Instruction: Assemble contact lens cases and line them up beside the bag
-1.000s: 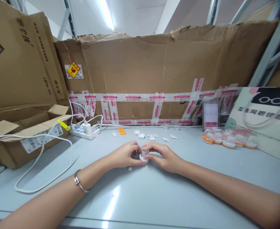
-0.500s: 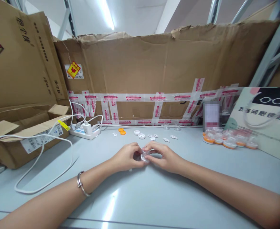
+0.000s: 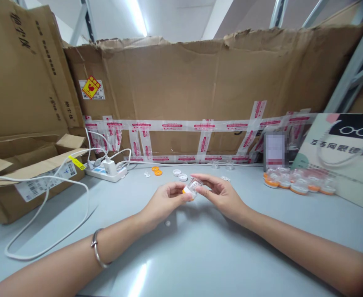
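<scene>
Above the table, between my two hands, is a small clear plastic case point(image 3: 193, 188) with a white and orange base, held tilted. My left hand point(image 3: 166, 203) pinches its orange base between thumb and fingers. On its clear upper part, the thumb and fingers of my right hand point(image 3: 226, 199) are closed. Below my left hand a tiny white piece point(image 3: 168, 223) lies on the table. Beyond the hands are two white round caps point(image 3: 182, 177), two orange rings point(image 3: 158, 173) and small white parts point(image 3: 147, 174). Other white parts point(image 3: 225, 179) are partly hidden behind my right hand.
Several finished-looking clear cases with orange bases point(image 3: 299, 186) cluster at right, before a phone-like screen point(image 3: 276, 150) and a paper bag point(image 3: 345, 165). Two clear cups point(image 3: 229, 165) stand at the back. A power strip point(image 3: 107, 171), white cable point(image 3: 87, 206) and open carton point(image 3: 42, 181) occupy the left.
The case has been raised slightly and tilted, and its orange base now shows. My right hand has shifted up and right, and the tiny white piece below my left hand is uncovered.
</scene>
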Tool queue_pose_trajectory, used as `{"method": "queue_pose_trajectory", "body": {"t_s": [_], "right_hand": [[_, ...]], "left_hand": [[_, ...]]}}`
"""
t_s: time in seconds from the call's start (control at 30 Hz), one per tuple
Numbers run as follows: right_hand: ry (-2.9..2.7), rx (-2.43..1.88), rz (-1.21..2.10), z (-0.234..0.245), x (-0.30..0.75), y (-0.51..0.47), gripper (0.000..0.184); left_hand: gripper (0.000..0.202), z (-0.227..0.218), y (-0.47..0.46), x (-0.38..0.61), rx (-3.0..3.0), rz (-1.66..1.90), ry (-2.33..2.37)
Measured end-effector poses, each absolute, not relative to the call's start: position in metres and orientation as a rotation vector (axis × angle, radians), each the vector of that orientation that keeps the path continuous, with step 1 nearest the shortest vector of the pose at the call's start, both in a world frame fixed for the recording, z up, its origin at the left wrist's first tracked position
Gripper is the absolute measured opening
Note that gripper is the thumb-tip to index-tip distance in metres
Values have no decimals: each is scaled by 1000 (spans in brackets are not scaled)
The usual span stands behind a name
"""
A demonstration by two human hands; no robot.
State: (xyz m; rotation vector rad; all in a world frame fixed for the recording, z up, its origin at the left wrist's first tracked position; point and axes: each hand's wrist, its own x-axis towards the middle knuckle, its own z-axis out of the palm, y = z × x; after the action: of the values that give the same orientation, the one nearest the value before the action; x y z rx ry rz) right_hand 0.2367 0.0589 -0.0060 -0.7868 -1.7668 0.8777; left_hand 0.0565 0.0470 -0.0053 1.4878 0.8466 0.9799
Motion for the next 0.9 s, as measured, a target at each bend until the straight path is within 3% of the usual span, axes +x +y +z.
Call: {"method": "queue_pose_trajectory", "body": {"t_s": [0.53, 0.9], "right_hand": [[-1726, -841, 748, -5, 237, 48, 26], [-1821, -916, 753, -8, 235, 51, 31]], "left_hand": [[21, -6, 40, 58, 1889, 1171, 851], [29, -12, 51, 59, 1662, 942, 820]]}}
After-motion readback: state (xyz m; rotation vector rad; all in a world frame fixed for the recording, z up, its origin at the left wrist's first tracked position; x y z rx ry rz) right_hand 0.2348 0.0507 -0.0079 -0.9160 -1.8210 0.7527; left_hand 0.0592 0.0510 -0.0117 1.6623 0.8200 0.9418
